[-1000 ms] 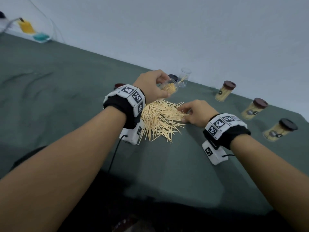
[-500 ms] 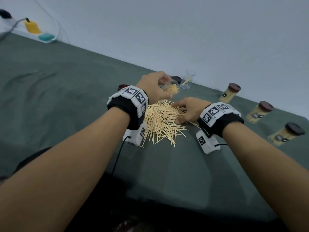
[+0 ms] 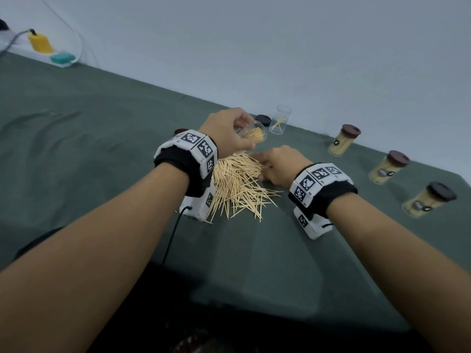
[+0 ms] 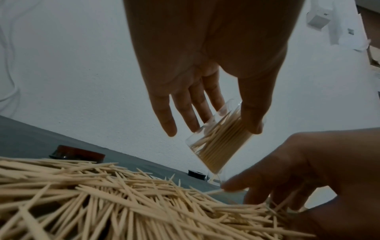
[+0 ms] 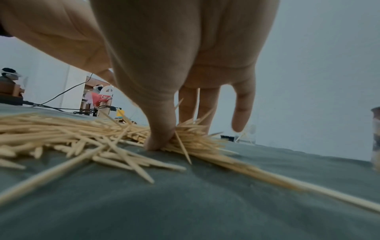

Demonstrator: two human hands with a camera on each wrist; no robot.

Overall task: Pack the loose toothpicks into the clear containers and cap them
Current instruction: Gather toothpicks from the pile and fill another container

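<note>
Green cloth table point(image 3: 102, 149). Loose wooden toothpick pile point(image 3: 237, 184) centre, thin, pointed. Three capped jars point(image 3: 342, 141) right, full. Left hand point(image 3: 226, 133) grips tilted clear jar point(image 4: 218, 142), half full, above pile. Right hand point(image 3: 277, 164) pinches bundle at pile's far right edge. One near-empty open jar point(image 3: 280, 119) far.

No readable text; wrist bands point(image 3: 196, 146) carry only square coded markers.

Wooden toothpicks point(image 3: 239, 182); matt cloth point(image 3: 102, 138); clear container point(image 4: 218, 142).
</note>
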